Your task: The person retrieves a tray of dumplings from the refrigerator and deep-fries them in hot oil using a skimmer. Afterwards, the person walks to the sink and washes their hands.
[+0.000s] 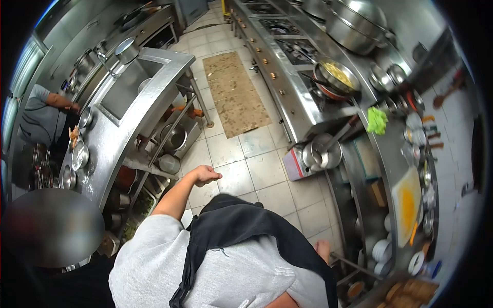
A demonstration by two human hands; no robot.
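Observation:
My left hand (207, 175) is held out over the tiled floor (244, 177), its fingers curled into a loose fist with nothing visible in it. It is nearest to the steel counter with the sink (126, 115) and the pots on its lower shelf. Beside my black apron (241, 218), my right hand (322, 250) shows only in part, near the shelving on the right. Its fingers are hidden.
A pan of yellow food (336, 76) sits on the stove (287, 84). Steel pots (322, 154) stand at its near end. A cardboard mat (233, 92) lies in the aisle. A cutting board (406, 205) is at right; another person's arm (62, 101) is at left.

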